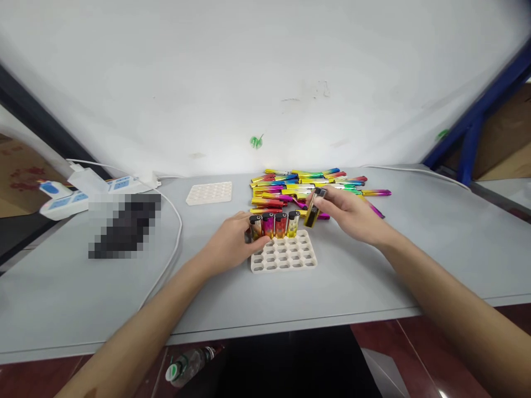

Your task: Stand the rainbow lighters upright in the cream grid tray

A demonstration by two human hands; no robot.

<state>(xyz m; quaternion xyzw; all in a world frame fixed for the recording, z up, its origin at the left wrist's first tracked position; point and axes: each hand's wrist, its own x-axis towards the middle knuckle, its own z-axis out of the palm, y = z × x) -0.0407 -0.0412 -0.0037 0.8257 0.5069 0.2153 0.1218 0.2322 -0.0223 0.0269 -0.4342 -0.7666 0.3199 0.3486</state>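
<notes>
With our right hand, thumb and fingers closed together, we pinch a gold-edged lighter, tilted, just beyond the far right corner of the white slotted tray. Our left hand curls at that tray's far left corner, its thumb in front of the leftmost of four upright metallic lighters that stand along the tray's far edge; its fingers are mostly hidden, so we cannot tell how firmly they grip. Right behind the tray a heap of shiny multicoloured lighters crowds the way toward the wall, reaching past the tray on the right. Beyond our left hand, to the tray's far left, we have a second white tray. Well to the tray's left, a white cable loops across the grey table down to its near side, beside a pixelated dark patch, with a power strip farther out. To the tray's right, a broad stretch of tabletop gives our forearm room; nearer us than the tray, a narrower strip runs to the table's front edge, below which a plastic bottle lies to the tray's left
</notes>
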